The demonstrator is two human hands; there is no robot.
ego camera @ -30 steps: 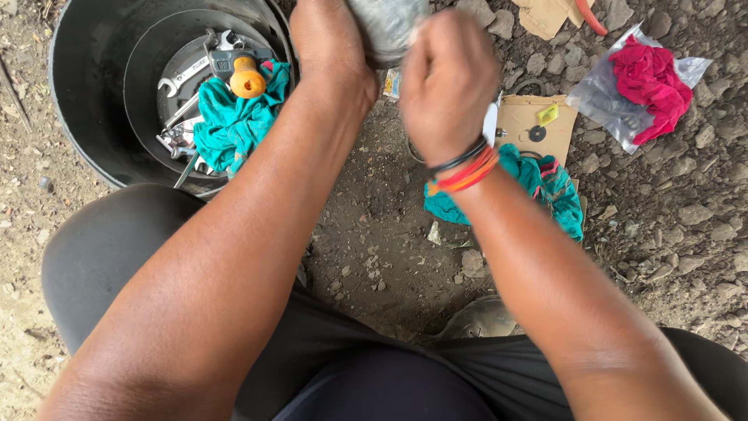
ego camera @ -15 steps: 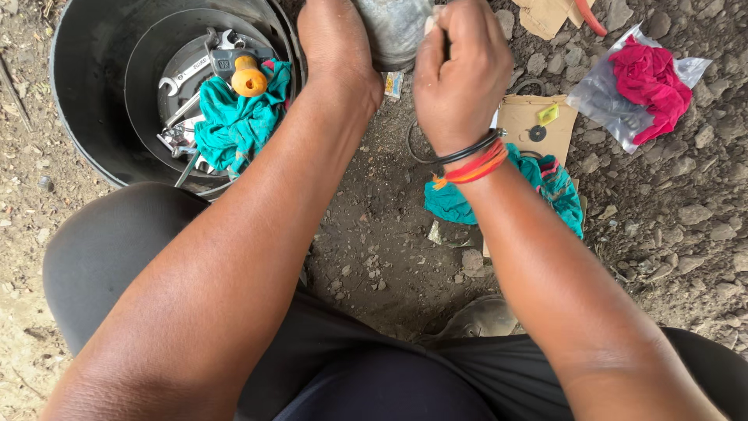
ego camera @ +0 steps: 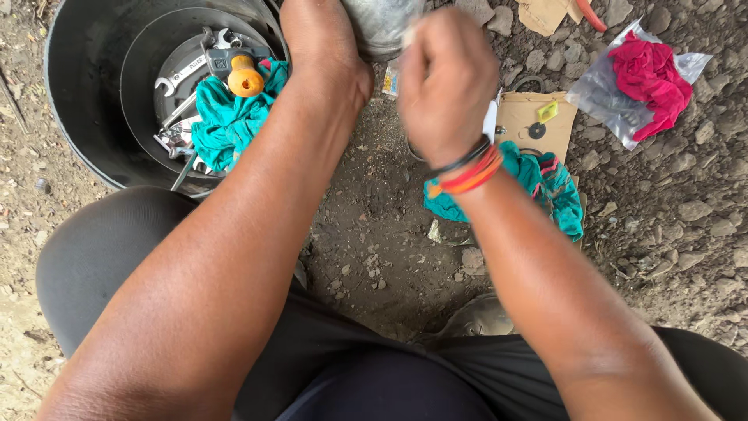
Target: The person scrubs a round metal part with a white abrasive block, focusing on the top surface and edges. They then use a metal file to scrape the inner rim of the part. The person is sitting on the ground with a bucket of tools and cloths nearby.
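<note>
Grey metal part (ego camera: 380, 23) at the top edge of the view, rounded and dull, partly cut off by the frame, held above the dirt ground (ego camera: 374, 234). Left hand (ego camera: 323, 47) is wrapped against its left side, gripping it; fingers are out of sight past the part. Right hand (ego camera: 446, 82) is curled closed just beside the part's right side, blurred; cannot tell whether it grips anything or touches the part. Bracelets (ego camera: 467, 173), black and orange, sit on the right wrist. Below the right wrist, a teal cloth (ego camera: 545, 187) lies bunched on the ground, and just above it a piece of brown cardboard (ego camera: 538, 125) carries a small yellow tag (ego camera: 548, 111) and a dark washer (ego camera: 537, 130). Further right, a clear plastic bag (ego camera: 608, 101) with a red cloth (ego camera: 650, 74) on it, lying among stones. Left of the left forearm stands a black bucket (ego camera: 78, 117); inside are a second teal rag (ego camera: 226, 125), spanners (ego camera: 181, 78) and a tool with an orange handle (ego camera: 245, 78). The person's dark trousers (ego camera: 117, 249) fill the bottom of the view, knees apart, with a shoe (ego camera: 479, 316) showing between them.
</note>
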